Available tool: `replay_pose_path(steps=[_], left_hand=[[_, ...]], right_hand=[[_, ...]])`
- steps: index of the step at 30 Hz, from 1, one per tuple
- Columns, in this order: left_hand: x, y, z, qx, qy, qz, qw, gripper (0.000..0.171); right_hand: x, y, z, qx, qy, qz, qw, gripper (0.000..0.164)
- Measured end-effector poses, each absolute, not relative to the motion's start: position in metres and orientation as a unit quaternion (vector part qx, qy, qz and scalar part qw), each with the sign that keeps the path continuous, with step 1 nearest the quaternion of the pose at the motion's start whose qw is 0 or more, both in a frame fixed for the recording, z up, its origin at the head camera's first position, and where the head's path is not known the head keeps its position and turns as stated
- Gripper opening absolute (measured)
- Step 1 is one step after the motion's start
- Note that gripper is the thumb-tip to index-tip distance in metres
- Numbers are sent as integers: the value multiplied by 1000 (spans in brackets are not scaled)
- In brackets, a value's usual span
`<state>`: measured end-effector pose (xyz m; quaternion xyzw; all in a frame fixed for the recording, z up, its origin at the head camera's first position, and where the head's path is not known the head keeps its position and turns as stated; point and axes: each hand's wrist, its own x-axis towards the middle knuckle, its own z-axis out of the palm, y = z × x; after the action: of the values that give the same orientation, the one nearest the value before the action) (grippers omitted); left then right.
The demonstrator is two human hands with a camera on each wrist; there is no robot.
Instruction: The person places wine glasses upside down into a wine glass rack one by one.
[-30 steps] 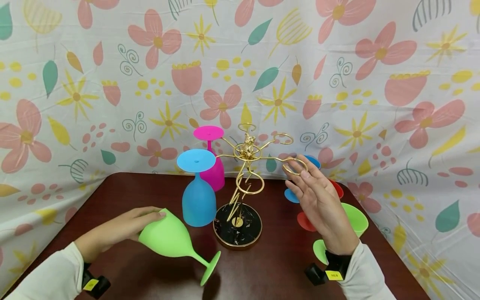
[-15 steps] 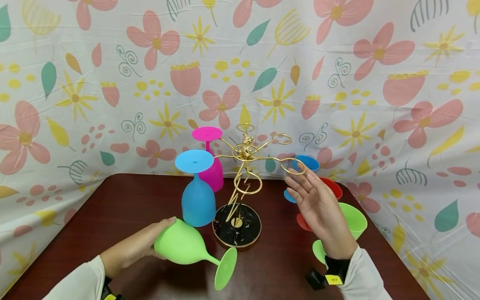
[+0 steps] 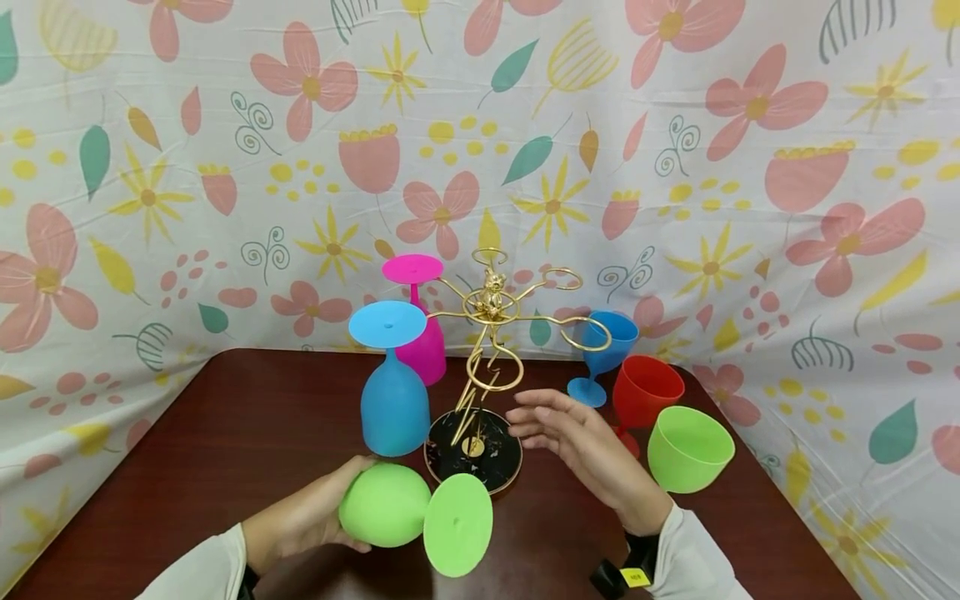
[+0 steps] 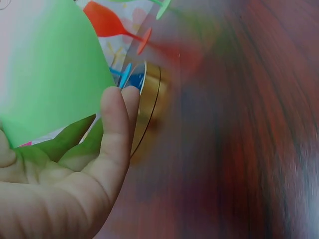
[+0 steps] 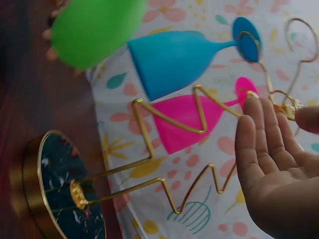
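My left hand (image 3: 318, 508) grips a light green goblet (image 3: 386, 506) round its bowl. The goblet is tilted, its foot pointing toward me and to the right; in the left wrist view its bowl (image 4: 55, 69) fills the upper left. My right hand (image 3: 588, 454) holds nothing, its fingers extended in front of the round black base (image 3: 491, 467) of a gold goblet rack (image 3: 491, 308). From the rack's left rings a blue goblet (image 3: 395, 408) and a magenta goblet (image 3: 427, 346) hang upside down. The right and front rings (image 3: 495, 369) hold no goblet.
On the table's right side stand a blue goblet (image 3: 609, 342), a red goblet (image 3: 648, 390) and another green goblet (image 3: 690, 450), lined up toward me. A flowered cloth (image 3: 480, 108) hangs behind the dark wooden table (image 3: 247, 408).
My left hand has carried the green goblet rightward, turning its foot toward me. My right hand has left the rack's right ring and come down and left, near the base.
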<state>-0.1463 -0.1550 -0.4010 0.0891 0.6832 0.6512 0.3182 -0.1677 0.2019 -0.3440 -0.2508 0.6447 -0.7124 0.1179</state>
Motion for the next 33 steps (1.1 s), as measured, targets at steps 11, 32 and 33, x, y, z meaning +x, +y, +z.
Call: replay_pose_path(steps=[11,32,33], left_hand=[[-154,-132,-417,153,577,683,421,68],[-150,-104,-421,192,451,698,523,67],[-150,-105,-422,193,448,698,525,67]], right_hand=[[-152,169,-346,-444,708,-549,11,44],[-144,142,-350,-483,640,-596,-46,33],[-143,141,-350,-486,637,-596,-47,33]])
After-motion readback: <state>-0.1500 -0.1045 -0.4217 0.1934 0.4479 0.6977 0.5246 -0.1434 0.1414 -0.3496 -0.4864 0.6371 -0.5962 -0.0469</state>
